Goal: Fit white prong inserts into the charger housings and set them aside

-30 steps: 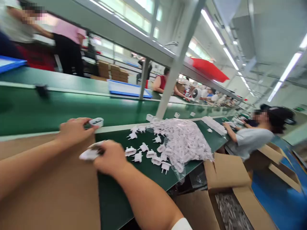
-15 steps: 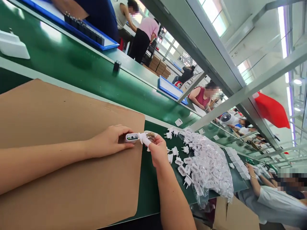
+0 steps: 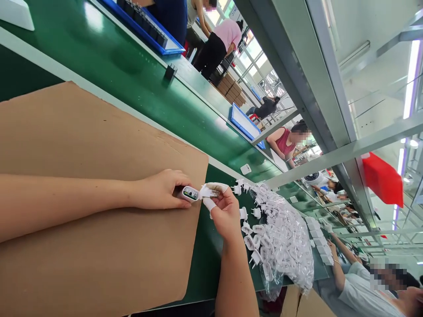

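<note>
My left hand (image 3: 163, 189) rests on the brown cardboard sheet (image 3: 132, 255), closed around a white charger housing (image 3: 191, 193). Green circuit parts show in the housing's open end, which faces right. My right hand (image 3: 227, 212), with white covers on thumb and forefinger, pinches a white plug piece (image 3: 207, 192) with metal pins. That piece is right at the housing's open end; whether the two touch, I cannot tell. Just beyond my right hand lie several loose white plug pieces (image 3: 254, 256), beside a clear plastic bag (image 3: 291, 237) full of more.
Along the far side runs a green conveyor belt (image 3: 132, 92), with a white charger piece (image 3: 245, 169) on it. White boxes (image 3: 320, 240) line the bench at right, near a co-worker's arm (image 3: 337, 264). A metal frame beam (image 3: 297, 57) crosses overhead. Blue trays (image 3: 246, 123) stand beyond the belt.
The view has tilted and shifted. Both hands sit slightly farther right in the picture, still holding the housing and the plug piece. The housing's open end and the plug's pins show more clearly.
</note>
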`<state>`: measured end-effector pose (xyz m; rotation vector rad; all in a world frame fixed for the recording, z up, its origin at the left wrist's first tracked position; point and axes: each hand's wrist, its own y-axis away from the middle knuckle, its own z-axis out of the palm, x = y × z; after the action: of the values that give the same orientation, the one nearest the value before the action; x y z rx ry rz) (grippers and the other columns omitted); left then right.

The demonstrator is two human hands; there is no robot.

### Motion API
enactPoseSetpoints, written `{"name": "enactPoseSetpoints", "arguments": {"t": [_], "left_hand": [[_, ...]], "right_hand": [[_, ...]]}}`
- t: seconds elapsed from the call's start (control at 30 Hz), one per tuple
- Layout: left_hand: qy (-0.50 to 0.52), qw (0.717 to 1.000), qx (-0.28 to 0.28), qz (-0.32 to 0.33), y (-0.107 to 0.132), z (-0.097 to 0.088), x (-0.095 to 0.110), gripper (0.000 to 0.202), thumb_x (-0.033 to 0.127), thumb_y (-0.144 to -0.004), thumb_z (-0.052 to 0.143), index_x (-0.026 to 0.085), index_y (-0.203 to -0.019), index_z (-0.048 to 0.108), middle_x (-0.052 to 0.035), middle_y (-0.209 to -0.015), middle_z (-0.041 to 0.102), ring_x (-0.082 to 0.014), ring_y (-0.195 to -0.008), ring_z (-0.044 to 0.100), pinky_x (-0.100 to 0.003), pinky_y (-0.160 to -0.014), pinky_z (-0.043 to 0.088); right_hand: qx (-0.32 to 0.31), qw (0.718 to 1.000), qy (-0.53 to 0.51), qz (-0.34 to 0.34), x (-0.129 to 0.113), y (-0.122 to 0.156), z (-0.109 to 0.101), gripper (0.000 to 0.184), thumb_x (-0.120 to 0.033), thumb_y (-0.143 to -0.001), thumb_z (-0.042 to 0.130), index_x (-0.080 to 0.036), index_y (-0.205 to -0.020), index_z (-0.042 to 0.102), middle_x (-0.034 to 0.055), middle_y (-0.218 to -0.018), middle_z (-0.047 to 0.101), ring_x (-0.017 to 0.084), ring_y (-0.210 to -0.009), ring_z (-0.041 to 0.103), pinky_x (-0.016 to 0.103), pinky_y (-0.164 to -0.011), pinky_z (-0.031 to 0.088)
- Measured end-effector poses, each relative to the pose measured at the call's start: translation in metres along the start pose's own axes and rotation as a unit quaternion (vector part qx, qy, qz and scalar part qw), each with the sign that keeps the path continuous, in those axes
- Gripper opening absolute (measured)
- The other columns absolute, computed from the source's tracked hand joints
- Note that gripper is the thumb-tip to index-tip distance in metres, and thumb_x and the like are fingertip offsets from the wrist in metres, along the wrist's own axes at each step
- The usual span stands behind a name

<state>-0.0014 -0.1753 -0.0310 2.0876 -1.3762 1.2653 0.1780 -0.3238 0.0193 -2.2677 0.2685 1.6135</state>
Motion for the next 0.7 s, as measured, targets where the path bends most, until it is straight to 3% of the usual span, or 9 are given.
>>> {"name": "enactPoseSetpoints", "arguments": {"t": [0.1,0.2,0.3,0.43,0.7], "left_hand": [[-0.013,1.000,0.012,0.020,-0.002,0.003,-0.003,0.039,0.063,-0.083,0.078,0.026,-0.096,0.084,-0.0042,-0.098,0.079,-0.0272,-0.097,0.069,-0.036,-0.089,0.050],[-0.005,0.999,0.014,0.031,-0.003,0.006,-0.006,0.034,0.060,-0.087,0.078,0.026,-0.093,0.084,-0.0037,-0.097,0.079,-0.0254,-0.094,0.069,-0.035,-0.088,0.049],[-0.007,0.999,0.018,0.046,-0.004,0.008,-0.009,0.030,0.056,-0.088,0.079,0.026,-0.089,0.083,-0.0030,-0.095,0.078,-0.0247,-0.094,0.069,-0.035,-0.089,0.048],[-0.009,0.999,0.010,0.050,-0.004,0.008,-0.009,0.028,0.051,-0.090,0.080,0.023,-0.082,0.078,-0.0024,-0.095,0.077,-0.0236,-0.093,0.069,-0.034,-0.087,0.046],[-0.018,0.999,0.017,0.029,-0.005,0.009,-0.006,0.025,0.046,-0.087,0.085,0.022,-0.084,0.080,-0.0024,-0.094,0.076,-0.0236,-0.094,0.068,-0.033,-0.087,0.044]], "right_hand": [[0.016,0.988,0.123,-0.088,-0.004,0.005,-0.001,0.022,-0.028,-0.089,0.075,-0.026,-0.110,0.081,0.0075,-0.115,0.080,0.021,-0.098,0.074,0.034,-0.078,0.059],[0.013,0.952,0.261,-0.158,-0.006,0.008,0.002,0.017,-0.025,-0.094,0.073,-0.026,-0.108,0.082,0.0076,-0.106,0.080,0.024,-0.093,0.067,0.038,-0.079,0.054],[0.004,0.922,0.333,-0.195,-0.001,0.007,0.008,0.017,-0.020,-0.094,0.073,-0.025,-0.107,0.082,0.0080,-0.099,0.077,0.026,-0.093,0.062,0.040,-0.084,0.053],[-0.014,0.915,0.343,-0.212,0.008,0.003,0.018,0.022,-0.018,-0.097,0.069,-0.022,-0.116,0.080,0.0089,-0.101,0.072,0.025,-0.095,0.062,0.037,-0.081,0.054],[0.015,0.909,0.323,-0.262,0.012,0.004,0.023,0.028,-0.008,-0.093,0.059,-0.021,-0.111,0.075,0.0084,-0.104,0.070,0.024,-0.099,0.065,0.036,-0.085,0.058]]}}
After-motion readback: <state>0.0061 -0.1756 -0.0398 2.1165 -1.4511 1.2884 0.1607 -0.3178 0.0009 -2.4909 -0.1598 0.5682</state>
